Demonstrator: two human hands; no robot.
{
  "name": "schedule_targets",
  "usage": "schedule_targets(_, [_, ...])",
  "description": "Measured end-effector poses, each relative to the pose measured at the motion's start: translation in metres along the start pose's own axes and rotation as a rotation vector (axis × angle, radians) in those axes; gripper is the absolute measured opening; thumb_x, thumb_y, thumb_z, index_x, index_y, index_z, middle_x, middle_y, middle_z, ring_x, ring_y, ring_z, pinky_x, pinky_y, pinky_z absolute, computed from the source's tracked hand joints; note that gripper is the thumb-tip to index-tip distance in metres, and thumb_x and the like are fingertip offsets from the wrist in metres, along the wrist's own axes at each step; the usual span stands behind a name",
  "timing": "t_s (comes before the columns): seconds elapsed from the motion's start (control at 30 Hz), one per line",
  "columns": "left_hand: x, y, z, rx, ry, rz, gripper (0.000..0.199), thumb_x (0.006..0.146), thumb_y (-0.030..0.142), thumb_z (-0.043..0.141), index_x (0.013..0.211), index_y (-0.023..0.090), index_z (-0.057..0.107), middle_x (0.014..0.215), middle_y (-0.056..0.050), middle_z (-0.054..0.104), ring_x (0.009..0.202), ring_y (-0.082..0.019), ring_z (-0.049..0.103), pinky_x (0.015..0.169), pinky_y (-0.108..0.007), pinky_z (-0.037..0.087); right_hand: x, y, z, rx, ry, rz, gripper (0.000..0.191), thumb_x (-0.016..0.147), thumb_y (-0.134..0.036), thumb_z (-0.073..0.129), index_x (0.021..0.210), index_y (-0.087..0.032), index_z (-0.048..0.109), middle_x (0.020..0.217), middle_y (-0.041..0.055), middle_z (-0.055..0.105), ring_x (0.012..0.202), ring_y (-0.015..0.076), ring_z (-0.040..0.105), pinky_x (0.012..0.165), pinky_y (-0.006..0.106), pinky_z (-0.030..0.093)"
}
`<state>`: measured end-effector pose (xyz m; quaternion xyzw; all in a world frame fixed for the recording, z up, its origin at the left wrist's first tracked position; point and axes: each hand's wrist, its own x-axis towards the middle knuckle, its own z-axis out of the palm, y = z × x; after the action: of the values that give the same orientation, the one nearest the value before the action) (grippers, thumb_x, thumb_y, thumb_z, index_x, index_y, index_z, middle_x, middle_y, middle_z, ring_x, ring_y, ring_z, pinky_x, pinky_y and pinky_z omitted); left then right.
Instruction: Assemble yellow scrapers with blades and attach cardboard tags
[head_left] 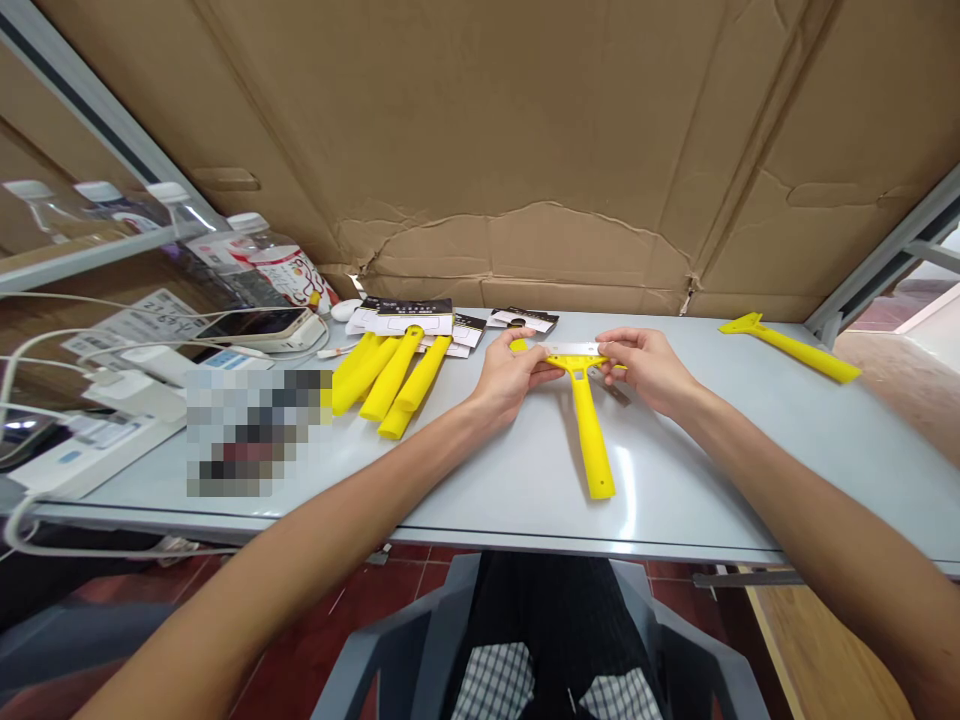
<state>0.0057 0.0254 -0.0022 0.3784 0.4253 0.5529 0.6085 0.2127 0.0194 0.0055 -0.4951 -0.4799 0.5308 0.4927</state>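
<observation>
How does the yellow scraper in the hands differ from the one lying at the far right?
The held scraper is between the left hand and right hand; the far-right scraper lies on the table. A metal strip lies across the held scraper; none shows on the far-right scraper. Both are yellow and long-handled.

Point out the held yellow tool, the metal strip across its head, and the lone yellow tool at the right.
Held yellow tool [592,430]: head view, mid-handle.
Metal strip [573,349]: head view, its middle.
Lone yellow tool [806,353]: head view, mid-handle.
</observation>
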Motion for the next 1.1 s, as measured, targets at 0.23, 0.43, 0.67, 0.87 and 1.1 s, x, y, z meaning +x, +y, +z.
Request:
schedule_targets(0.23, [-0.003,0.002,0.001,0.029,-0.021,0.025,0.049,0.079,0.007,0.073,0.115,0.022,0.045,0.086,-0.005,0.079,0.078,-0.023,0.082,0.087,-0.045,0.066,0.0,-0.003,0.002,0.004,0.021,0.028,0.007,0.091,-0.01,0.072,0.097,-0.014,0.072,0.086,0.0102,0.071,0.064,0.0135,0.063,0.054,0.026,0.055])
schedule_targets(0.43, [-0.001,0.002,0.0,0.067,-0.004,0.043,0.044,0.079,0.006,0.072,0.109,0.024,0.045,0.082,-0.002,0.077,0.08,-0.024,0.082,0.09,-0.048,0.066,-0.001,-0.006,0.002,0.013,-0.051,0.041,0.005,0.093,-0.012,0.072,0.09,-0.016,0.07,0.089,0.0107,0.071,0.068,0.0157,0.068,0.052,0.026,0.054])
schedule_targets(0.67, [0.0,0.0,0.0,0.024,-0.023,-0.003,0.04,0.081,0.006,0.073,0.11,0.021,0.05,0.087,-0.006,0.078,0.08,-0.023,0.081,0.084,-0.042,0.066,0.0,-0.006,0.002,0.052,-0.016,0.052,0.011,0.09,-0.003,0.071,0.089,-0.014,0.069,0.082,0.0101,0.071,0.063,0.0145,0.069,0.054,0.024,0.055])
schedule_targets(0.87, [-0.001,0.007,0.0,0.155,-0.109,-0.206,0.008,0.095,0.019,0.066,0.1,0.012,0.067,0.093,-0.014,0.079,0.058,-0.014,0.07,0.054,-0.025,0.056,0.001,-0.005,0.002,0.044,0.032,0.023,0.013,0.093,-0.001,0.067,0.089,-0.013,0.071,0.08,0.0092,0.072,0.062,0.0137,0.068,0.054,0.024,0.057])
schedule_targets(1.1, [0.002,0.012,-0.002,0.129,-0.109,-0.233,0.013,0.097,0.012,0.063,0.088,0.009,0.072,0.08,-0.015,0.08,0.057,-0.011,0.066,0.055,-0.021,0.055,0.001,-0.005,0.001,0.041,0.041,0.015,0.012,0.092,-0.002,0.068,0.09,-0.013,0.072,0.084,0.0105,0.074,0.064,0.0137,0.068,0.056,0.025,0.059])
